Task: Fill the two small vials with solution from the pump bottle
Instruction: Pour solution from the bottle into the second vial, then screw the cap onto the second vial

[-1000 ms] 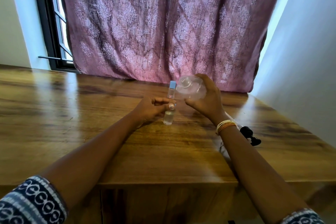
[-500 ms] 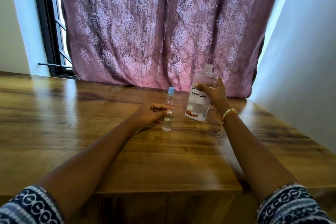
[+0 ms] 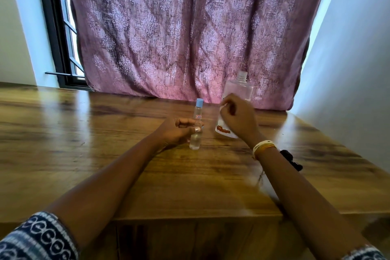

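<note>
Vial [image 3: 195,127]: frame centre, upright on the surface [image 3: 84,143], blue cap on, clear liquid in its lower part. Left hand [image 3: 176,132] pinches its middle, fingers [image 3: 185,121] curled round it. Likely light, slick and easily tipped; best held at mid-body. Small red-edged label, unreadable.

Bottle [image 3: 237,95]: right of centre, upright on the surface, neck open, pump absent. Right hand [image 3: 238,118] is in front of it, fingers curled; whether they grip the bottle cannot be told. Probably light, squeezable plastic. White label with a red mark, writing hidden.

Second vial: not seen.
</note>
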`<state>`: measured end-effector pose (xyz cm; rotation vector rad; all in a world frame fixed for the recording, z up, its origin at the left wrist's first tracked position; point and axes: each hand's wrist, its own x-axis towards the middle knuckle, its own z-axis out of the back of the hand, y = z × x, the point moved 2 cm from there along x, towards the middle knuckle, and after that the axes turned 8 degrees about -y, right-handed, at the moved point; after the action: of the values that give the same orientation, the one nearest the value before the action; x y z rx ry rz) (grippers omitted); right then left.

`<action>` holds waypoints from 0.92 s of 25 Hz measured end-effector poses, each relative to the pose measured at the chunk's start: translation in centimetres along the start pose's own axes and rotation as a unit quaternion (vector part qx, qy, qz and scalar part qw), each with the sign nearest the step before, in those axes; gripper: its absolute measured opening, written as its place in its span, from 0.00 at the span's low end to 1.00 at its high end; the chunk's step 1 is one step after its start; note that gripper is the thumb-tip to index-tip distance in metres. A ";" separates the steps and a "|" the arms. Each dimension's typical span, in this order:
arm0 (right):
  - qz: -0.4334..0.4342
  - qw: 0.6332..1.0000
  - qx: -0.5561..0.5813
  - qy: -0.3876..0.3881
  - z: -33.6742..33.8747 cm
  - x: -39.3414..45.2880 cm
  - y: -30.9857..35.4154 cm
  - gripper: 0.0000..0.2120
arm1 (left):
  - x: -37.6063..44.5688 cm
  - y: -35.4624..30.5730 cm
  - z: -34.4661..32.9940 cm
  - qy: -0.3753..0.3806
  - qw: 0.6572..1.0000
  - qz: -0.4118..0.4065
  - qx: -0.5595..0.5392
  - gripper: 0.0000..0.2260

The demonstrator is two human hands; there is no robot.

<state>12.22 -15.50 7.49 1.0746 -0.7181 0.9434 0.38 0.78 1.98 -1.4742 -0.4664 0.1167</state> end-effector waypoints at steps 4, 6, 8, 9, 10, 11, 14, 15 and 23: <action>-0.017 0.946 -0.047 0.320 -5.1 -2.0 0.3 0.14 | 0.2 0.2 0.1 0.003 1.000 0.021 0.003 0.10; -0.014 0.928 -0.064 0.368 -6.4 -2.8 -0.4 0.10 | 0.2 0.2 0.2 0.011 1.000 0.025 -0.002 0.09; 0.012 0.934 -0.082 0.347 -6.2 -2.8 -1.0 0.06 | 0.2 0.3 0.2 0.021 0.999 0.029 -0.010 0.09; 0.024 0.942 -0.083 0.325 -5.8 -2.7 -1.2 0.06 | 0.2 0.3 0.2 0.022 0.999 0.030 -0.011 0.09; 0.019 0.951 -0.072 0.299 -5.3 -2.6 -1.2 0.08 | 0.3 0.4 0.3 0.019 0.999 0.032 -0.010 0.10; -0.015 0.961 -0.042 0.273 -4.9 -2.4 -1.1 0.10 | 0.3 0.4 0.3 0.014 0.999 0.036 -0.007 0.10; -0.186 0.952 0.143 0.195 -3.7 -1.9 -0.4 0.10 | 0.3 0.4 0.3 0.003 0.999 0.048 -0.002 0.15; -0.217 0.943 0.186 0.173 -3.5 -1.8 -0.1 0.11 | 0.2 0.4 0.3 0.003 0.999 0.050 -0.001 0.16; -0.357 0.865 0.334 0.116 -3.2 -1.7 0.5 0.13 | 0.3 0.8 0.3 0.010 0.999 0.047 -0.024 0.10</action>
<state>11.13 -12.87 5.18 1.6389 0.2649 0.6430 0.73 1.25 1.31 -1.5437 -0.3871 0.1660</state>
